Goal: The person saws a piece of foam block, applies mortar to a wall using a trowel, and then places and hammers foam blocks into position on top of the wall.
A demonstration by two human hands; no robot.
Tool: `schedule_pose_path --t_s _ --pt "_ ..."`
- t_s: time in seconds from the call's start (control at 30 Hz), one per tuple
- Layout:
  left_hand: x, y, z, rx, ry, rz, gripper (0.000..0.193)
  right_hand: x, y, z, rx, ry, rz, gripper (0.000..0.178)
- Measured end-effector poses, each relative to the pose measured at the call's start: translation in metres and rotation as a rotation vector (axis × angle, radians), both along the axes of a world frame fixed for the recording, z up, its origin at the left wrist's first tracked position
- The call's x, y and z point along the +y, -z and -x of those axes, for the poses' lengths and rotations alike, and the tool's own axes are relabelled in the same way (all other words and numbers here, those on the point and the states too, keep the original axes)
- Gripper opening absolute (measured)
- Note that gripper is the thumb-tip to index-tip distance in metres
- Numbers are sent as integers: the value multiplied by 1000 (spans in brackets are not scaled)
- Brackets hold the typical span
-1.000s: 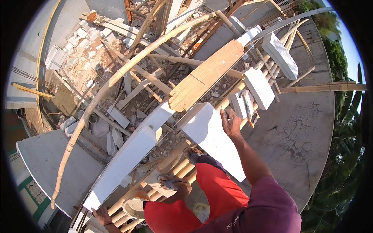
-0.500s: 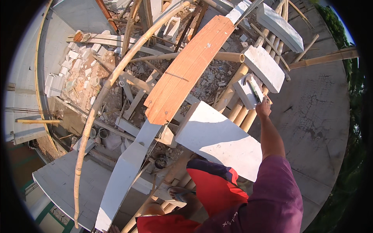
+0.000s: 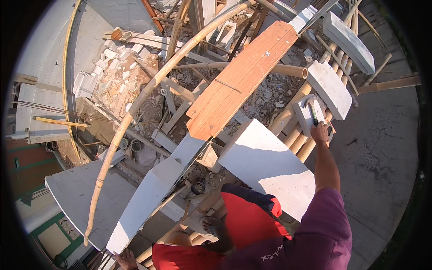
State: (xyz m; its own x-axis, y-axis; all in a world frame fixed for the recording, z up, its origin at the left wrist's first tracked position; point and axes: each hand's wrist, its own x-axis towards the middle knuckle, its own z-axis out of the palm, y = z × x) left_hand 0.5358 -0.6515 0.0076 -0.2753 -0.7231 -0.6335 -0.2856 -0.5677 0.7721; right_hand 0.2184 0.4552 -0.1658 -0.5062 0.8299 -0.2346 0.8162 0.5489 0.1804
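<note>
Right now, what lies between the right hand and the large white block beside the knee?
The head view shows bamboo poles between the right hand and that white block.

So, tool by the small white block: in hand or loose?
In hand, apparently: the right hand is on the near end of the tool. Lifted off the block: cannot tell.

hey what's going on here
Someone is working bare-handed above rubble. Their right hand is at the near end of a hand tool on a small white block, which sits on bamboo poles; whether the fingers are closed around it is hard to tell. The left hand is beside the near end of a long white wall. A large white block lies between the wall and the right arm.
</note>
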Motion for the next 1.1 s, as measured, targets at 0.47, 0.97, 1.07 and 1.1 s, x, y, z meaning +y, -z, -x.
schedule_pose_path --t_s 0.47,0.97,1.07,1.1 --pt "66 -12 48 112 5 150 78 47 -71 9 701 -401 11 63" --pt "74 -33 52 177 -33 236 44 -485 -300 53 476 -1524 791 43" --pt "70 -27 31 179 -84 273 53 -555 -282 42 384 -1802 978 42" --pt "71 -26 36 176 -74 251 49 -573 -286 40 388 -1857 1005 44"
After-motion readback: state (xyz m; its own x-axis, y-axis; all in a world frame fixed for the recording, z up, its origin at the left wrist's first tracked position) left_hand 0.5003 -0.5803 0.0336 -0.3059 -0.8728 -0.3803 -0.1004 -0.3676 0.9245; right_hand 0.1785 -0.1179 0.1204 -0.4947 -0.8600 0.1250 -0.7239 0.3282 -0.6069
